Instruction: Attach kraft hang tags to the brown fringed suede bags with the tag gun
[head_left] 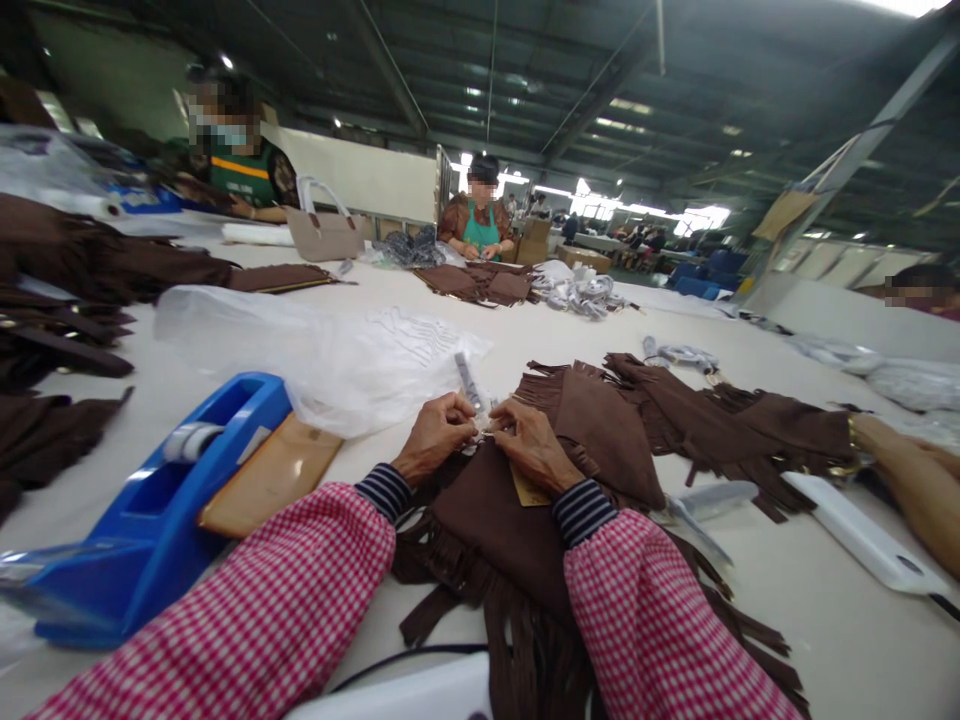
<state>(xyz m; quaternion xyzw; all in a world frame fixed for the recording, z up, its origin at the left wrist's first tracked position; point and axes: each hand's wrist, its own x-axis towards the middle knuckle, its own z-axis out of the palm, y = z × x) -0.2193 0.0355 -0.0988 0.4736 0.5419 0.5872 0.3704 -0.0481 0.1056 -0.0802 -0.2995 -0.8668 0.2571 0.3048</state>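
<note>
My left hand [436, 437] and my right hand [534, 445] meet at the upper edge of a brown fringed bag [495, 520] lying in front of me. Both have thumb and fingers pinched together near a small metal fitting whose exact kind I cannot make out. A plastic-wrapped strip [468, 380] stands up just beyond my fingertips. Partly under my right hand is a gold-coloured tag [529, 490]. Another brown fringed bag [600, 425] lies against the first on its right side.
A blue tape dispenser [157, 520] and a tan phone-like slab [274, 470] are at left, before a clear plastic bag [315, 345]. A co-worker's arm [911, 480] reaches in at right, beside a white device [870, 530]. Co-workers sit across the table.
</note>
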